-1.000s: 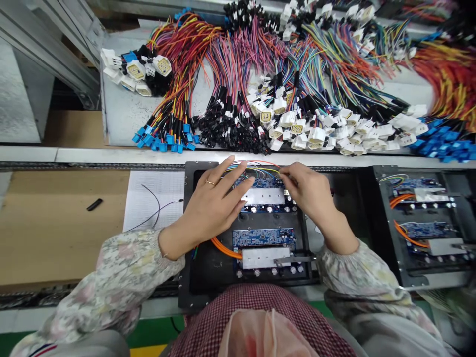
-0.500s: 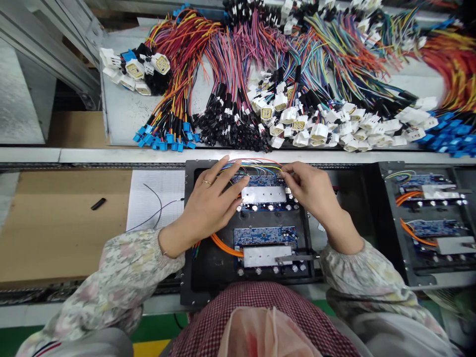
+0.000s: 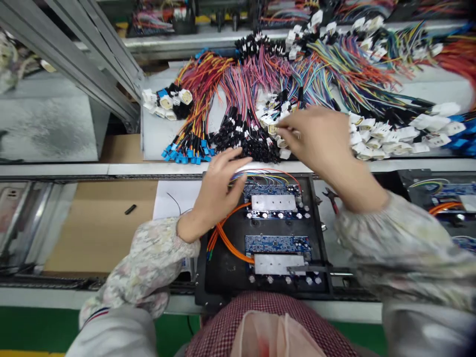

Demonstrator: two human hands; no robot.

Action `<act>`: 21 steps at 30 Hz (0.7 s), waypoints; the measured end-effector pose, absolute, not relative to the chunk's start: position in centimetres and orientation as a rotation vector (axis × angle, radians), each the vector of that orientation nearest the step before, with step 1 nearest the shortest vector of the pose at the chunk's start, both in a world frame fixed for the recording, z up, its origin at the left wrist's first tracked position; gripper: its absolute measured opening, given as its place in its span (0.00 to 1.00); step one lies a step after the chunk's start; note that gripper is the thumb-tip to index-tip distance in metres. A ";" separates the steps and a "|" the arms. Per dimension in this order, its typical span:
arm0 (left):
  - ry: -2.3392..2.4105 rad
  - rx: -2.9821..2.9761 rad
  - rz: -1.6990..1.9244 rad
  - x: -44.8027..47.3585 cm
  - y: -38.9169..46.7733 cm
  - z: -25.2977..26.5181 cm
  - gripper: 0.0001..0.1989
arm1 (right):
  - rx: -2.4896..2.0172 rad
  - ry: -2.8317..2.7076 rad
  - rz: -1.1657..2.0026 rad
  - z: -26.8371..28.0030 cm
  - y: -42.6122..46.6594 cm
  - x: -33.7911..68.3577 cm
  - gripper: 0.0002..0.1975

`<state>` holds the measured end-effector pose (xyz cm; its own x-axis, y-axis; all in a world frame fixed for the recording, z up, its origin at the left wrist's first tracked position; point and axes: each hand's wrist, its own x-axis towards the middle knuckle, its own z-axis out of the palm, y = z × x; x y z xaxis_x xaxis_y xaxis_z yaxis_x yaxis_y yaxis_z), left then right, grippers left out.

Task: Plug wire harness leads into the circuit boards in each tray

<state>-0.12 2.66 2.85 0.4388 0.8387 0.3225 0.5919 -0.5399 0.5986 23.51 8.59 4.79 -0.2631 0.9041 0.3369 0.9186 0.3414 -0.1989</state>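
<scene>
My left hand (image 3: 220,191) is over the upper left corner of a black metal housing (image 3: 226,277), its fingers apart, close to thin coloured wires (image 3: 273,174). Those wires arc over the upper blue circuit board (image 3: 273,189); a lower circuit board (image 3: 277,243) sits below it. Each carries a silver plate, with orange cables (image 3: 232,245) at its left. Blurred by motion, my right hand (image 3: 316,146) is beyond the housing, above a pile of white connectors (image 3: 375,131). Its thumb and forefinger tips are slightly apart beside one of them, with nothing visible between them.
Wire bundles with black connectors (image 3: 245,141) and blue connectors (image 3: 189,151) lie on the rear shelf. Red-handled pliers (image 3: 330,198) lie right of the housing. Another housing (image 3: 420,196) stands further right. At the left are a brown board (image 3: 100,233) and a small black piece (image 3: 130,209).
My right hand has left the wire at the upper board and moved up to the white connectors. My left hand has lifted off the board's left side. The camera view has tilted upward.
</scene>
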 end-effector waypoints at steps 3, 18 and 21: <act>1.093 2.260 0.865 1.5 0.7 3.4 0.14 | -1.503 -2.475 -0.179 3.4 15.8 20.1 0.15; 1.019 1.051 1.118 -1.5 -3.1 4.0 0.13 | -1.237 -2.562 -0.558 9.4 17.0 24.5 0.15; 0.890 0.759 1.219 -0.2 -2.0 5.1 0.21 | -1.087 -2.589 -0.450 10.5 9.0 24.4 0.19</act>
